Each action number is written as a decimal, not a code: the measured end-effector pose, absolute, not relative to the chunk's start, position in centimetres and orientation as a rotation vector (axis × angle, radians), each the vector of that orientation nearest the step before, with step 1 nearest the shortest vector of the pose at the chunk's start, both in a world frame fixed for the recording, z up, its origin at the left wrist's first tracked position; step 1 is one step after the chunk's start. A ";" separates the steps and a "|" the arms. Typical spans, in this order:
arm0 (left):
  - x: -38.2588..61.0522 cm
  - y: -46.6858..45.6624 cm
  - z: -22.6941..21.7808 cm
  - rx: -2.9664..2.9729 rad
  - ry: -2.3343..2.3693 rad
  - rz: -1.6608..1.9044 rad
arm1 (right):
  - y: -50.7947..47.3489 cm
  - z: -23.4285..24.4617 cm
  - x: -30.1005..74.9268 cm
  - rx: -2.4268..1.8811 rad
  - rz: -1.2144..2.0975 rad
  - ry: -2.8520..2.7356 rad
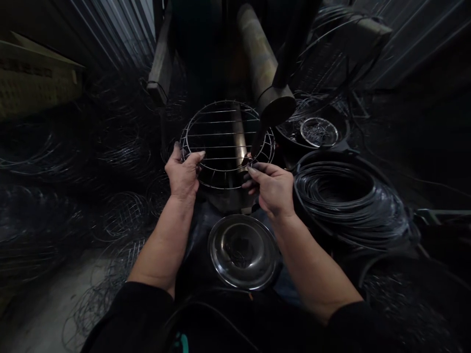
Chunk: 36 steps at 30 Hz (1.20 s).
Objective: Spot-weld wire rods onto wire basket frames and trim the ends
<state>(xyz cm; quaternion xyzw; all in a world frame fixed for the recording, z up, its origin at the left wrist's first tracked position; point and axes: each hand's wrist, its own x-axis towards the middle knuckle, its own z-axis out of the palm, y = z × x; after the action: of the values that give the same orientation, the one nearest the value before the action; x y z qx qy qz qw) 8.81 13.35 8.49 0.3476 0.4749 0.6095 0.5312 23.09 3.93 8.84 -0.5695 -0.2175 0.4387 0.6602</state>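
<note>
A round wire rack (217, 146), two rings joined by parallel cross wires, is held out in front of me. My left hand (184, 171) is closed on its left rim, thumb and forefinger gripping the wire. At the lower right of the rim, my right hand (274, 189) makes a pinch; what lies between its fingertips is too small to tell. Just past those fingertips a dark rod comes down to the end of a brass-coloured bar (240, 142), with a small orange glow there. Below the rack rests a shiny metal bowl (217, 255) with small dark pieces in it.
Overhead juts a thick metal cylinder (261, 59), with a squared beam (159, 83) to its left. At right stand a tub of coiled wire (338, 196) and a pan with a small round basket (319, 132). Heaps of wire racks (125, 215) lie at left.
</note>
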 end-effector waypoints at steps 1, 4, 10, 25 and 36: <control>8.8 13.4 8.6 0.847 1.119 1.460 | 3.9 9.0 22.9 -1.283 1.031 -0.477; 8.8 13.4 8.8 0.880 1.088 1.475 | 3.7 9.2 22.6 -1.266 1.047 -0.464; 9.1 13.3 8.8 0.852 1.112 1.459 | 3.6 9.2 22.8 -1.210 0.922 -0.475; 9.5 13.3 8.2 0.768 1.086 1.402 | 2.2 6.8 23.2 -1.371 0.719 -0.726; 9.7 13.5 8.1 0.746 1.107 1.368 | 2.5 6.8 23.4 -1.399 0.753 -0.727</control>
<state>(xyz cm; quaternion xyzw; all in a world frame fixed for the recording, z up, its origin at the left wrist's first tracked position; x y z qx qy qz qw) 9.70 13.48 8.14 0.3186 0.4729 0.5846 0.5772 23.35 2.51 6.77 -0.6139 -0.3188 0.3304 0.6421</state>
